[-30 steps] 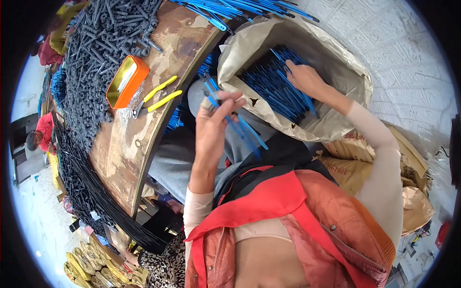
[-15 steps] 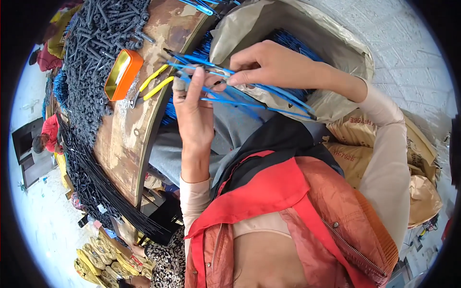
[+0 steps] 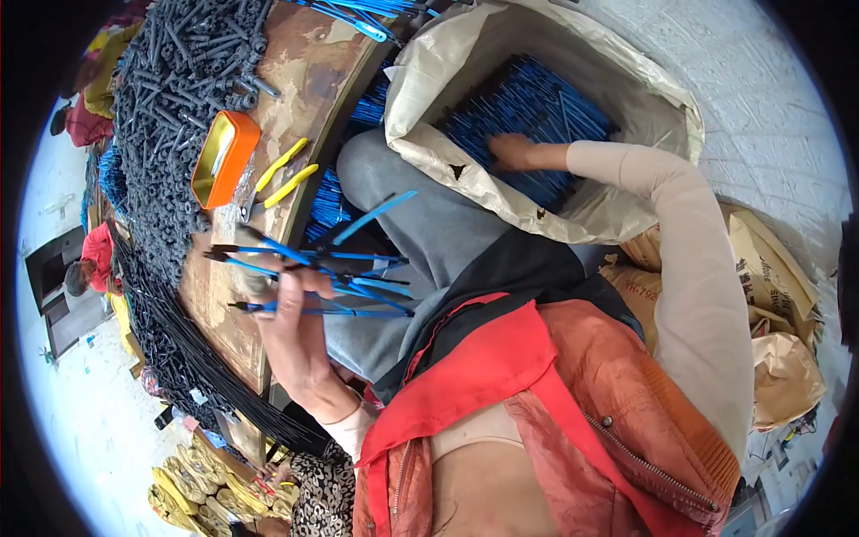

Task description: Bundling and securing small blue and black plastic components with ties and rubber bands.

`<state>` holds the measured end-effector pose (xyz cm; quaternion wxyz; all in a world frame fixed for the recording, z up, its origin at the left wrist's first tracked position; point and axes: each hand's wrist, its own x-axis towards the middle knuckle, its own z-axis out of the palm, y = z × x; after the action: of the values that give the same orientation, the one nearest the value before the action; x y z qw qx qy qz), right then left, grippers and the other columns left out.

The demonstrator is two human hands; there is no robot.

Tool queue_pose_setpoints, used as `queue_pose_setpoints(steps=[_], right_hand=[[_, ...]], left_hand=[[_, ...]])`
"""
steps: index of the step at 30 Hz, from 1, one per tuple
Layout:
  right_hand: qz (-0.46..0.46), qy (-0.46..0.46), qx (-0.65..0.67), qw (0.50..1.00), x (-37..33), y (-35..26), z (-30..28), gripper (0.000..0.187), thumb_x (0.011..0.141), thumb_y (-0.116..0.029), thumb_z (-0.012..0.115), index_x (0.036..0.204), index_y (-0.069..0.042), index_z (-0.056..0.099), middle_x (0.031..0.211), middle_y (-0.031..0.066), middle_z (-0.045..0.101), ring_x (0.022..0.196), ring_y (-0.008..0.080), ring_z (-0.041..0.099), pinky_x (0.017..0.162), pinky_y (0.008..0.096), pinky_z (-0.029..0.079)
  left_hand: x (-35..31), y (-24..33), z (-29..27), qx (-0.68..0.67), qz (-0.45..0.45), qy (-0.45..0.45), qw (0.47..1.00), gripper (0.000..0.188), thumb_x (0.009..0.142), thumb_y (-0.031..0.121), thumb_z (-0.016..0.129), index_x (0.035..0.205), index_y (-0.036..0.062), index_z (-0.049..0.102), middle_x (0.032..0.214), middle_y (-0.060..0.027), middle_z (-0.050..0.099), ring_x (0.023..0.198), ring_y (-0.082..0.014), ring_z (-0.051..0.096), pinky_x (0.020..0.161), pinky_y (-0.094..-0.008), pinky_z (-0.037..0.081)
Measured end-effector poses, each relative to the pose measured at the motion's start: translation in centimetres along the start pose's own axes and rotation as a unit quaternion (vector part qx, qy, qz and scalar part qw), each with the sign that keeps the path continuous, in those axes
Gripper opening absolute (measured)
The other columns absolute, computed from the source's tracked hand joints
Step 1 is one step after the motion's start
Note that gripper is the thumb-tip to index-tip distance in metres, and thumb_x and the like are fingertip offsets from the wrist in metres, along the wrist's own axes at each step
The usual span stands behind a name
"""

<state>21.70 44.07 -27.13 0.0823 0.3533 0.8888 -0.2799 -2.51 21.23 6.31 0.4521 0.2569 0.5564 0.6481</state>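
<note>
My left hand (image 3: 291,309), near the table edge, is closed round a loose bundle of thin blue rods (image 3: 367,285) with black ends. The rods fan out on both sides of the fist, and one points up and to the right. At the upper right my right hand (image 3: 514,152) reaches into a large pale sack (image 3: 416,112). Its fingers are curled against a heap of blue rods (image 3: 559,112) inside; whatever they hold is hidden.
On the wooden table (image 3: 309,85) stand an orange box (image 3: 225,161), yellow-handled pliers (image 3: 288,186) and a heap of dark grey plastic parts (image 3: 170,116). Long black rods (image 3: 210,358) line its near left side. Brown sacks (image 3: 769,268) lie at right. Other people sit at left and below.
My right hand has left the bundle and gone into the sack. My left hand has moved left and nearer me, still holding rods, now over the table edge.
</note>
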Motion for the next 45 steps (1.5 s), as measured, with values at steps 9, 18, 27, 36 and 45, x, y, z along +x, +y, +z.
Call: queue_pose_setpoints(steps=[9, 18, 27, 36, 45], right_hand=[[0.111, -0.072, 0.274, 0.953, -4.2, 5.3, -7.8, 0.027, 0.078, -0.027, 0.076, 0.078, -0.001, 0.068, 0.066, 0.0079, 0.063, 0.059, 0.0153, 0.062, 0.060, 0.0327, 0.052], [-0.023, 0.188, 0.375, 0.908, -16.0, -7.1, -22.7, 0.019, 0.085, -0.015, 0.072, 0.094, 0.002, 0.069, 0.077, 0.0031, 0.065, 0.070, 0.0064, 0.057, 0.063, 0.0228, 0.044], [-0.252, 0.233, 0.205, 0.917, -13.2, -15.2, -26.1, 0.022, 0.085, -0.018, 0.074, 0.095, 0.000, 0.066, 0.071, 0.0015, 0.063, 0.062, 0.0072, 0.052, 0.059, 0.0243, 0.043], [0.048, -0.020, 0.251, 0.967, -2.5, -2.6, -13.7, 0.036, 0.095, -0.036, 0.056, 0.091, -0.001, 0.064, 0.073, 0.0116, 0.067, 0.061, 0.0204, 0.068, 0.060, 0.0318, 0.056], [0.035, 0.052, 0.130, 0.990, 0.8, 6.9, -0.7, 0.031, 0.090, -0.030, 0.066, 0.099, 0.000, 0.066, 0.085, 0.0121, 0.068, 0.084, 0.0235, 0.069, 0.077, 0.0348, 0.053]], left_hand=[[1.9, -0.3, 3.3, 0.010, -0.058, -0.060, 0.996, 0.025, 0.093, 0.009, 0.062, 0.115, 0.0059, 0.049, 0.094, -0.0219, 0.068, 0.068, -0.0235, 0.065, 0.062, -0.0324, 0.051], [6.4, -0.8, 7.2, 0.086, 0.034, -0.061, 0.994, 0.030, 0.098, 0.012, 0.054, 0.124, -0.0037, 0.056, 0.109, -0.0189, 0.069, 0.087, -0.0188, 0.069, 0.064, -0.0230, 0.041], [6.5, -1.3, 11.8, 0.157, 0.179, -0.050, 0.970, 0.018, 0.083, 0.003, 0.074, 0.097, -0.0010, 0.064, 0.087, -0.0039, 0.067, 0.075, -0.0095, 0.062, 0.068, -0.0218, 0.047], [4.3, 0.6, 3.6, -0.084, 0.093, 0.018, 0.992, 0.022, 0.098, 0.013, 0.057, 0.119, 0.0070, 0.053, 0.100, -0.0054, 0.061, 0.086, -0.0142, 0.060, 0.077, -0.0325, 0.051], [0.5, 1.2, 3.5, 0.035, -0.022, 0.054, 0.998, 0.026, 0.092, 0.011, 0.065, 0.114, 0.0021, 0.056, 0.080, -0.0086, 0.064, 0.064, -0.0164, 0.059, 0.058, -0.0269, 0.045]])
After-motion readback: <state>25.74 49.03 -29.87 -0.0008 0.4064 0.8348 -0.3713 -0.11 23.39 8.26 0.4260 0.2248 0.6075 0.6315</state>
